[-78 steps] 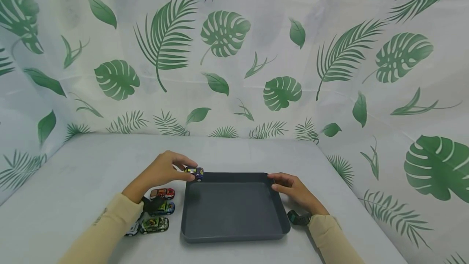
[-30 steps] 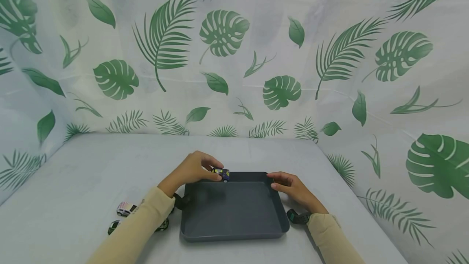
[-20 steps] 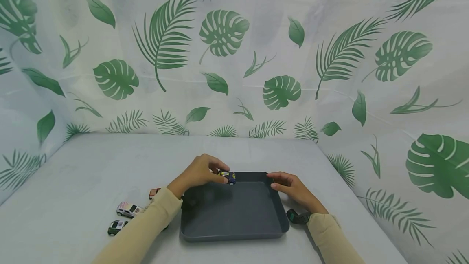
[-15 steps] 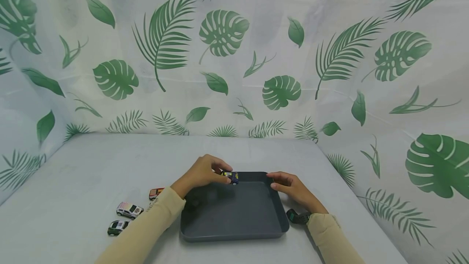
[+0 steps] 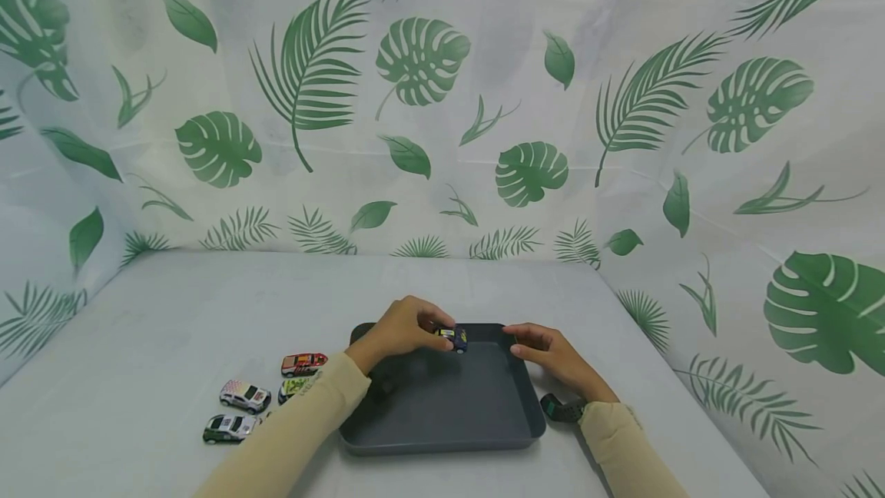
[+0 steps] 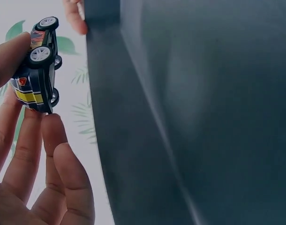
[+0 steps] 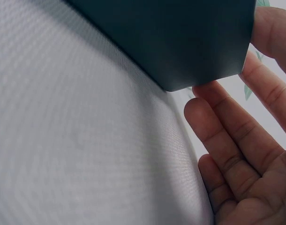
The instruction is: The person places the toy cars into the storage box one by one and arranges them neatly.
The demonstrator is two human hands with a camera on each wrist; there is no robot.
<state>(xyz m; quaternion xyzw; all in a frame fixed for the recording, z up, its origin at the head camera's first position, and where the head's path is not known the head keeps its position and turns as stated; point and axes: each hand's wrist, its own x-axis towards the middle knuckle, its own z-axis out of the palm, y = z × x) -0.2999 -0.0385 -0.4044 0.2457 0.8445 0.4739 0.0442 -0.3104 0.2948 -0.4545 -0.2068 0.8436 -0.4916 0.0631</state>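
My left hand holds a small dark-blue toy car with yellow markings, pinched between thumb and fingers. The car is over the far part of a dark grey rectangular tray. In the left wrist view, the toy car shows its white-spoked wheels, and the lower fingers are loosely bent below it. My right hand grips the tray's far right corner, with the thumb at the right rim. The right wrist view has the tray wall at the fingertips of the right hand.
Left of the tray stand more toy cars: a red one, a green-yellow one, a white one with pink and a white-and-green one. My left sleeve covers part of that area. A leaf-patterned curtain surrounds the white table.
My left hand has carried the blue toy car rightward from the tray's far left corner along its far side. More parked cars show from behind the sleeve. The right hand stays put.
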